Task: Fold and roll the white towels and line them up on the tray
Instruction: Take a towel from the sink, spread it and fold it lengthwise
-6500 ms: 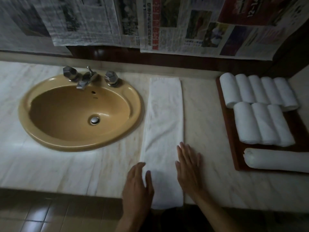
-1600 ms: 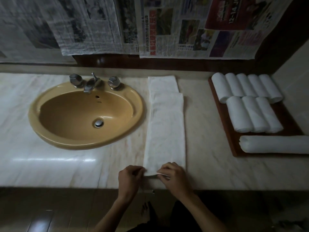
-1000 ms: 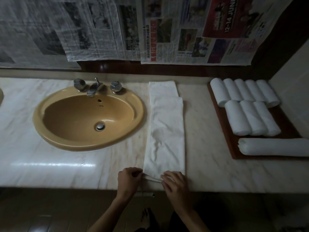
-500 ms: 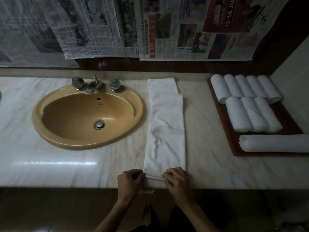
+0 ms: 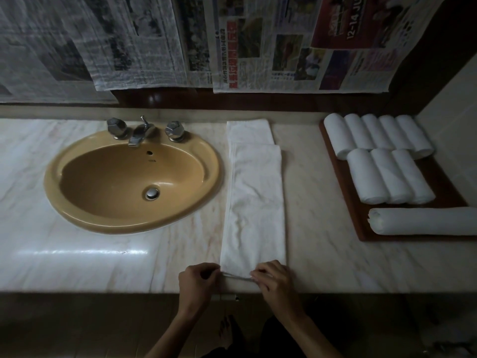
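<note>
Right now both hands work the near end of the folded white towel (image 5: pixel 254 202), a long strip lying on the marble counter (image 5: pixel 77 254) just right of the tan sink (image 5: pixel 131 177). Left hand (image 5: pixel 197 284) has its fingers curled, pinching the near left corner; right hand (image 5: pixel 276 280) is curled too, pinching the near edge toward the right corner. Far end of the strip reaches the back of the counter, top layer stopping short of it. Wooden tray (image 5: pixel 444 177) sits at the right: five rolled towels (image 5: pixel 376 133) in the back row, three in a nearer row (image 5: pixel 389 177), one long roll (image 5: pixel 423 220) lying crosswise at the near edge. Newspapers (image 5: pixel 232 42) hang on the wall behind.
</note>
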`<state>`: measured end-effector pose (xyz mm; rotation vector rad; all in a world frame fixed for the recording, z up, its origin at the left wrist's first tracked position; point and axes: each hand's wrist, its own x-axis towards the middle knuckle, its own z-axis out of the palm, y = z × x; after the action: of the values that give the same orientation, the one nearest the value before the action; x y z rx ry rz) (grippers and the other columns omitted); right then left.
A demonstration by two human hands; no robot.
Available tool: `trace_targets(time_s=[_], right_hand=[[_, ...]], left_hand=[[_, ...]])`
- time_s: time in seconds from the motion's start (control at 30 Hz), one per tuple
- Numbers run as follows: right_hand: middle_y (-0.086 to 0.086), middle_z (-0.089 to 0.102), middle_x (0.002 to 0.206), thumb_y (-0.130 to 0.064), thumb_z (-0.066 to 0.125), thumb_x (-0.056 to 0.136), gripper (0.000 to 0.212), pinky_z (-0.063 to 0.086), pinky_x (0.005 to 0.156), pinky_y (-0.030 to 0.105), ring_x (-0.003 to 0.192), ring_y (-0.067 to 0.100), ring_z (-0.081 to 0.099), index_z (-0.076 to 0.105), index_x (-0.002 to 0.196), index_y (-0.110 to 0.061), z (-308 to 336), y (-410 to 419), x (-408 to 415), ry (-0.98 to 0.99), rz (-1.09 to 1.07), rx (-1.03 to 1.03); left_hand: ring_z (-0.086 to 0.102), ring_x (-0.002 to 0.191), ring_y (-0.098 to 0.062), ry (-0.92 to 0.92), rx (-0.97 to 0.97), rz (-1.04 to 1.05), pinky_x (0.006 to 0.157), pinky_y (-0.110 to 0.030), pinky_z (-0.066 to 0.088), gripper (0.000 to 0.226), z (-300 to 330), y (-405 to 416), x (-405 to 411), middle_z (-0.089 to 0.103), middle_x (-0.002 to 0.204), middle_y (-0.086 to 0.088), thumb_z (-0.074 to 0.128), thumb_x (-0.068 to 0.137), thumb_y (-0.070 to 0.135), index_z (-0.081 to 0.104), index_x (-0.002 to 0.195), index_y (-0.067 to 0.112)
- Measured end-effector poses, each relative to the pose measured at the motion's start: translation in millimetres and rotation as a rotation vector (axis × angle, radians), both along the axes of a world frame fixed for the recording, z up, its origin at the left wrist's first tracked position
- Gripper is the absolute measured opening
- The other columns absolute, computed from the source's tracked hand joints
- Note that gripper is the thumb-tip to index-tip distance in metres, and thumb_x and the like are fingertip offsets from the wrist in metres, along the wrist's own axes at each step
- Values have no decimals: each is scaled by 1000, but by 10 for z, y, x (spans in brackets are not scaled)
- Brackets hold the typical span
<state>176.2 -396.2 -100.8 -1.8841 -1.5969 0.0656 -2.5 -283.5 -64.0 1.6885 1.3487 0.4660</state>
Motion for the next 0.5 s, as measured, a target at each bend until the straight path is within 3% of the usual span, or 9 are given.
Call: trace_targets(time_s=[0.07, 0.17, 0.27, 0.37, 0.43, 0.5], right_hand=[[-10, 63, 91, -18, 75, 78, 11, 44, 72, 25, 83, 13, 60, 74, 89, -18, -36, -20, -17, 10, 9, -27], [-5, 68, 101, -25, 63, 93, 20, 48, 82, 26, 91, 14, 64, 75, 103, -14, -9, -14, 75, 19, 11, 30], [-3, 67, 124, -33, 40, 104, 42, 42, 102, 32, 111, 22, 65, 72, 117, -9, -2, 65, 354, -30, -149, -4], [-1, 45, 152, -48, 25, 102, 60, 19, 111, 56, 139, 26, 41, 48, 146, -15, 11, 179, 553, -172, -323, -333], [2, 35, 159, -46, 14, 104, 61, 17, 109, 69, 144, 27, 35, 36, 152, -16, -52, 185, 601, -240, -298, -449], [7, 28, 162, -42, 20, 100, 63, 19, 104, 76, 145, 32, 35, 32, 155, -13, -107, 158, 638, -281, -250, -525]], left_hand=[[64, 74, 13, 12, -2, -2, 62, -2, 46, 13, -5, 4, 4, 64, 73, 28, 75, 84, 5, 80, 91, 15], [65, 73, 9, 38, -31, -22, 69, -9, 54, 14, 13, 22, -10, 66, 74, 26, 75, 84, 6, 80, 92, 16], [66, 74, 1, 84, 100, 43, 76, -19, 57, 22, 100, 42, 90, 74, 93, 6, 74, 85, 6, 76, 106, 13], [63, 99, -8, -35, 255, 53, 88, -25, 53, 34, 238, -4, 543, 62, 119, 10, 66, 92, 13, 64, 126, 14], [55, 118, -7, -135, 208, -41, 103, -28, 46, 39, 306, -46, 977, 53, 131, 13, 56, 99, 22, 55, 137, 17], [41, 133, -4, -193, 163, -175, 113, -23, 33, 45, 286, -46, 1363, 44, 146, 11, 46, 103, 28, 44, 147, 16]])
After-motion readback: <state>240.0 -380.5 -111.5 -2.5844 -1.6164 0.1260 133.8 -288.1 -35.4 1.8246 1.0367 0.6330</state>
